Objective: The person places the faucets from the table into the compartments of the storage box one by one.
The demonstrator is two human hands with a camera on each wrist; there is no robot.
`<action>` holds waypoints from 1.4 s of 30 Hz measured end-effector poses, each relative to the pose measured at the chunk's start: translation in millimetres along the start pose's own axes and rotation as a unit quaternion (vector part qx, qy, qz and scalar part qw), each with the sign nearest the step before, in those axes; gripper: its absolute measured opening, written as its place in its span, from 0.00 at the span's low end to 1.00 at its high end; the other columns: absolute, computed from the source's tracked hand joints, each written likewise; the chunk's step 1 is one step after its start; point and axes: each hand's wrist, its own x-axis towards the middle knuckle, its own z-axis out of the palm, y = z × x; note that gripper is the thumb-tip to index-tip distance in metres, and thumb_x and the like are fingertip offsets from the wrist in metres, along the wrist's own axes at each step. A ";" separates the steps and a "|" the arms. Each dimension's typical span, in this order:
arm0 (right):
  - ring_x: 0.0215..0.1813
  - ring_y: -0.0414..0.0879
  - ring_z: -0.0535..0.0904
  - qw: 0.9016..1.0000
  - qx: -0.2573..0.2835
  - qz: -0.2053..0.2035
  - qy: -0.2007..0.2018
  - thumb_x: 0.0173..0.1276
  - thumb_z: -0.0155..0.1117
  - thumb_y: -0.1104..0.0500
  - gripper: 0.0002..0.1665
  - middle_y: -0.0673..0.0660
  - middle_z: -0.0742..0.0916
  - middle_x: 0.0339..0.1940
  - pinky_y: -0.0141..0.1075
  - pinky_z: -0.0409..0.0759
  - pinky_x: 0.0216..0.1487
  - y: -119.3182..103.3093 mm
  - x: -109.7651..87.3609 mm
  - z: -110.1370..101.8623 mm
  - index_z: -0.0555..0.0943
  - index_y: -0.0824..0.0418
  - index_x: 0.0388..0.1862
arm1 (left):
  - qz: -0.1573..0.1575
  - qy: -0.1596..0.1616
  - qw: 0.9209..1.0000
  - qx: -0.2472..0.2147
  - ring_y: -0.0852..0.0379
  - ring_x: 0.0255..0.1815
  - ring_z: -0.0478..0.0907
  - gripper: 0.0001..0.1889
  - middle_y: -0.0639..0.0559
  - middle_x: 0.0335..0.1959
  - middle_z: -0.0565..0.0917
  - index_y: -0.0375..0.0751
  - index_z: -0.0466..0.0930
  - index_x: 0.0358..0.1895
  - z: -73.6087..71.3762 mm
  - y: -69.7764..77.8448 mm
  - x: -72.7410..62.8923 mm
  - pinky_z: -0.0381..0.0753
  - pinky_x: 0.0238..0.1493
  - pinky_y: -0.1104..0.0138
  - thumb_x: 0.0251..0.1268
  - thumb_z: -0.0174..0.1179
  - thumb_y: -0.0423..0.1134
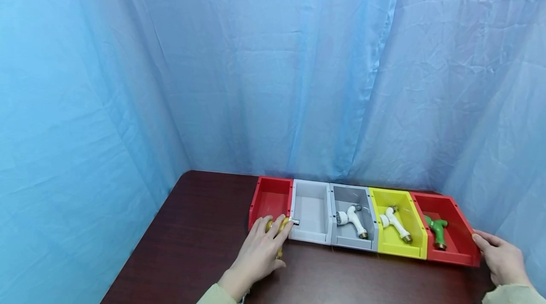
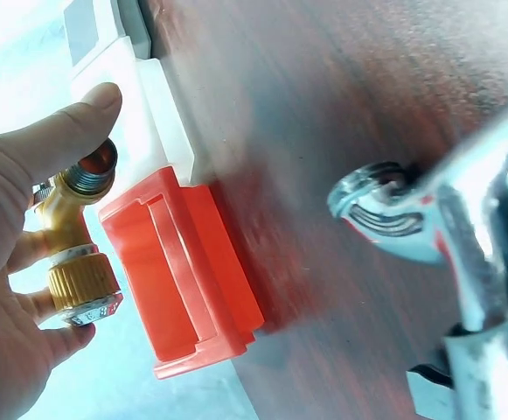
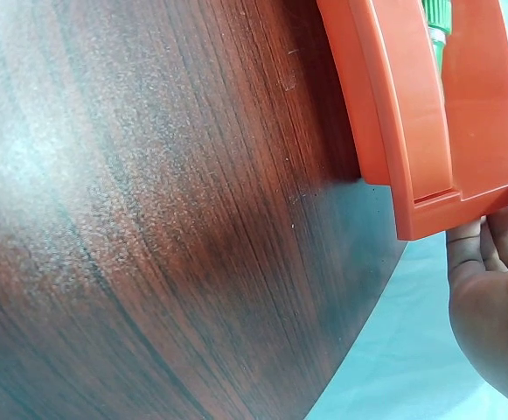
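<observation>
A gold-yellow tap [image 2: 66, 223] with a threaded metal end is held between the thumb and fingers of my left hand [image 1: 261, 253]. This hand hovers at the near edge of the left red bin [image 1: 268, 202] and the white bin [image 1: 310, 211]. In the head view, the fingers cover much of the tap. At the far right, my right hand [image 1: 503, 256] grips the outer side of another red bin [image 1: 462, 233], thumb at its rim and fingers curled against the wall. A green tap [image 1: 438, 233] lies in that bin.
Between them, a grey bin [image 1: 356, 244] and a yellow bin [image 1: 401, 250] each hold a white tap. A chrome tap [image 2: 490, 254] lies on the dark wooden table [image 1: 187, 237], near the left wrist. Blue curtains [image 1: 273, 67] hang behind and to both sides.
</observation>
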 end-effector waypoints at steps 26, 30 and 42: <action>0.25 0.30 0.75 1.000 0.009 0.016 -0.011 0.79 0.57 0.49 0.38 0.72 0.86 0.47 0.41 0.85 0.27 17.8 25.6 -1.4 0.62 0.69 0.79 | 0.001 0.025 1.000 0.003 0.42 0.71 0.67 0.57 0.47 0.75 0.67 0.53 0.61 0.78 -2.1 2.3 27.9 0.69 0.73 0.46 0.42 0.82 0.59; 0.25 0.29 0.74 1.000 0.007 0.015 -0.011 0.79 0.57 0.48 0.39 0.77 0.81 0.56 0.40 0.85 0.26 20.1 30.3 -1.3 0.62 0.68 0.79 | -0.002 0.021 1.000 0.006 0.42 0.71 0.67 0.58 0.47 0.76 0.67 0.53 0.61 0.79 -1.3 2.4 33.3 0.69 0.73 0.46 0.42 0.82 0.59; 0.24 0.28 0.74 1.000 0.009 0.000 -0.008 0.80 0.56 0.50 0.37 0.66 0.86 0.39 0.36 0.84 0.25 7.1 8.6 -1.0 0.62 0.71 0.78 | -0.011 0.012 1.000 0.007 0.43 0.73 0.64 0.58 0.48 0.76 0.65 0.54 0.58 0.80 1.1 6.6 53.3 0.69 0.73 0.47 0.43 0.81 0.59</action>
